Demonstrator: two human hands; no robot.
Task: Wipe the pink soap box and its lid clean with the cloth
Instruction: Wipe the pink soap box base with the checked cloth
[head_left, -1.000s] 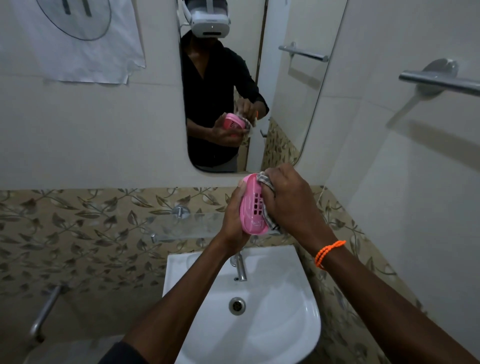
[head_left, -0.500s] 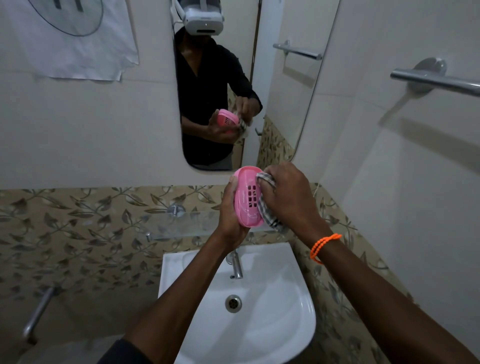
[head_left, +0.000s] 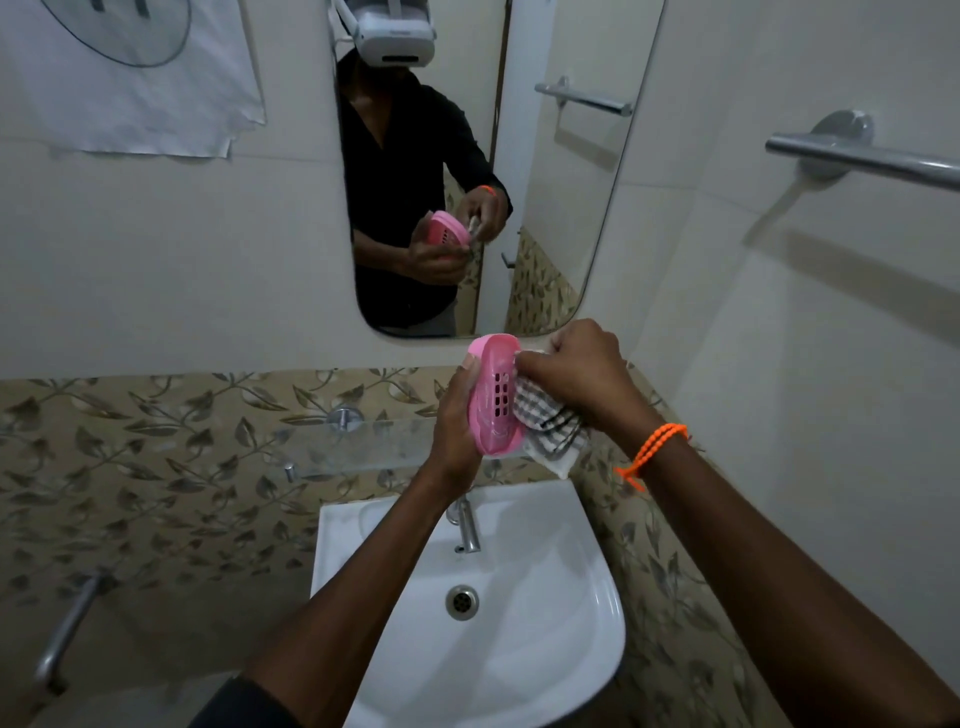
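The left hand (head_left: 457, 421) holds the pink soap box (head_left: 493, 397) on edge above the sink (head_left: 582, 649), while the right hand (head_left: 576, 374), its grip bunched on the cloth (head_left: 545, 421), could knock it loose with a hard rub.

Above the white sink (head_left: 545, 649), the left hand (head_left: 457, 421) grips a pink soap box (head_left: 493, 395) held on edge, its slotted inside facing right. The right hand (head_left: 576, 374), an orange bracelet (head_left: 655, 448) on its wrist, pinches a checked cloth (head_left: 545, 421) against the box's inner face. A tap (head_left: 467, 525) stands at the sink's rear, a mirror (head_left: 545, 218) above.
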